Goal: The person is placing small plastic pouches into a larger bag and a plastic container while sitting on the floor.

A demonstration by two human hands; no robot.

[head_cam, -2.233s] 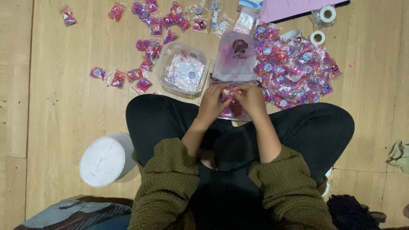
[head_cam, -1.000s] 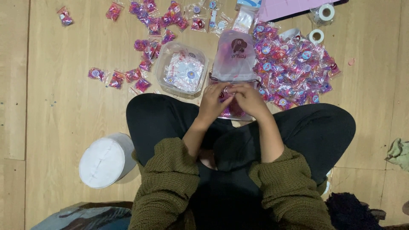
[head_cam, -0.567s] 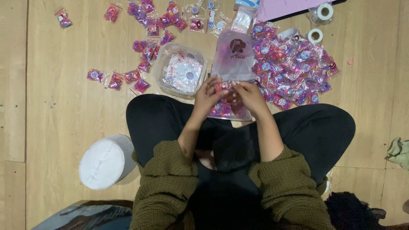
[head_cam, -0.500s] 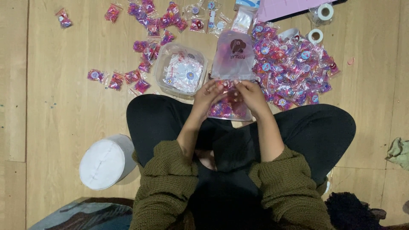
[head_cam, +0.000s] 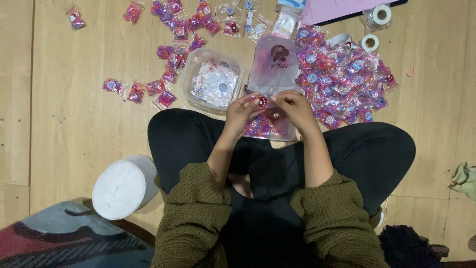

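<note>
I sit cross-legged on a wooden floor. My left hand (head_cam: 240, 110) and my right hand (head_cam: 292, 105) meet in front of me, and both pinch a small clear packet (head_cam: 262, 102) with a red piece in it. Right under them stands a large clear bag (head_cam: 272, 69) with pink and purple pieces at its bottom. To the left of the bag sits a clear plastic tub (head_cam: 212, 82) that holds flat packets. A big heap of filled pink and blue packets (head_cam: 342, 79) lies to the right of my right hand.
More pink packets (head_cam: 173, 30) are scattered across the floor at the upper left. Two tape rolls (head_cam: 375, 27) and a pink sheet (head_cam: 337, 7) lie at the top right. A white paper roll (head_cam: 124, 186) stands by my left knee, a rug (head_cam: 59, 243) at the lower left.
My hands have stayed together over the large bag and shifted only slightly while working the small packet. Nothing else on the floor has moved.
</note>
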